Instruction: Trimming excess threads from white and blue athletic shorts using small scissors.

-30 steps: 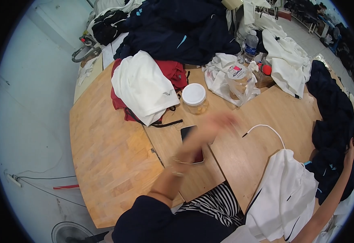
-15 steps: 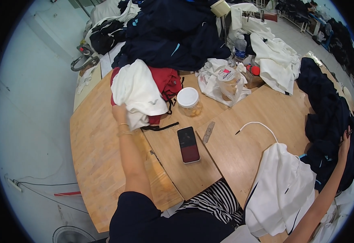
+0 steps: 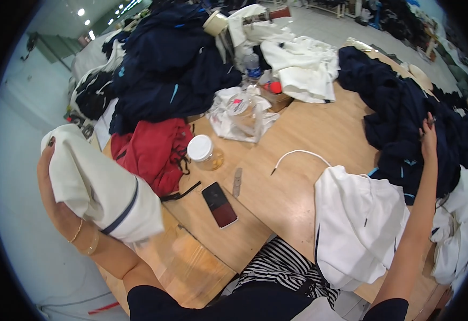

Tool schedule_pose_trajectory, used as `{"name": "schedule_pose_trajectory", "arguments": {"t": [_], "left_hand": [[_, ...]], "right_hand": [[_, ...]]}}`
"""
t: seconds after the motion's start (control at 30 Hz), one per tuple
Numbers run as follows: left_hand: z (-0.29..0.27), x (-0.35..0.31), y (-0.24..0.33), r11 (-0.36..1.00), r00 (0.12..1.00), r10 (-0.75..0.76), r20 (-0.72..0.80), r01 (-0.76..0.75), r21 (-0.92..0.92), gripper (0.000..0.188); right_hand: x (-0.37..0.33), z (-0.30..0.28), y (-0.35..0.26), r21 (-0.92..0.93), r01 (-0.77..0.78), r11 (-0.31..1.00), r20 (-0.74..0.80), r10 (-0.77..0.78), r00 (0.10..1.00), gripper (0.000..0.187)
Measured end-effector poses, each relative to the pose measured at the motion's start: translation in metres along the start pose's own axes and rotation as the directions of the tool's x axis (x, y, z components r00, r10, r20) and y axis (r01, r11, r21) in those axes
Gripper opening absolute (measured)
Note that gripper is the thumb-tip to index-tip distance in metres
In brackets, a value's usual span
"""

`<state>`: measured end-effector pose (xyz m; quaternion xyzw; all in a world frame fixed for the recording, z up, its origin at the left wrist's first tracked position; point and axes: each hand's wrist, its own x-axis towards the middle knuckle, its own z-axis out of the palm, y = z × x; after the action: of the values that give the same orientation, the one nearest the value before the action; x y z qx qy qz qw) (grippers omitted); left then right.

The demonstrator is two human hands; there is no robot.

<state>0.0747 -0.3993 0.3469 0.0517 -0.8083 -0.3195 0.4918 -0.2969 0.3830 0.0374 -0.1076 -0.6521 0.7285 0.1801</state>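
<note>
Navy clothes pile (image 3: 405,123) on counter (image 3: 319,134) under right hand (image 3: 429,136), grip apparently pinching something small, unclear; white garment (image 3: 97,187) lifted off counter, left hand (image 3: 52,187) grip closed around it; sorting looks mid-way, piles remain

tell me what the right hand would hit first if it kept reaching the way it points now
The right hand points up and away at the pile of dark navy garments, and already seems to touch it, so that pile comes first. Depth is hard to judge here.
</note>
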Motion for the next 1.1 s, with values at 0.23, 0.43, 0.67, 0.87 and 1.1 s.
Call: {"name": "schedule_pose_trajectory", "arguments": {"t": [0.23, 0.43, 0.67, 0.87, 1.1], "left_hand": [[0.206, 0.003, 0.061, 0.894, 0.935, 0.246, 0.253, -0.118, -0.432, 0.085], [0.404, 0.098, 0.169, 0.534, 0.829, 0.046, 0.557, 0.45, -0.716, 0.024], [0.564, 0.083, 0.062, 0.872, 0.934, -0.106, 0.341, 0.252, -0.42, 0.059], [0.601, -0.024, -0.05, 0.941, 0.914, -0.044, 0.403, -0.098, 0.324, 0.065], [0.514, -0.208, 0.063, 0.895, 0.179, 0.371, 0.911, 0.194, -0.403, 0.024]], "right_hand": [[-0.023, -0.006, -0.034, -0.069, 0.025, 0.997, -0.083, -0.031, 0.996, 0.05], [-0.039, -0.008, -0.035, -0.094, 0.011, 0.995, -0.119, -0.022, 0.993, 0.049], [-0.194, 0.018, -0.124, -0.025, 0.159, 0.987, 0.118, -0.156, 0.981, 0.041], [-0.34, -0.076, -0.12, -0.325, 0.061, 0.944, -0.051, -0.082, 0.995, 0.033], [-0.386, -0.1, -0.088, -0.415, -0.168, 0.894, -0.23, 0.076, 0.97, 0.021]]}}
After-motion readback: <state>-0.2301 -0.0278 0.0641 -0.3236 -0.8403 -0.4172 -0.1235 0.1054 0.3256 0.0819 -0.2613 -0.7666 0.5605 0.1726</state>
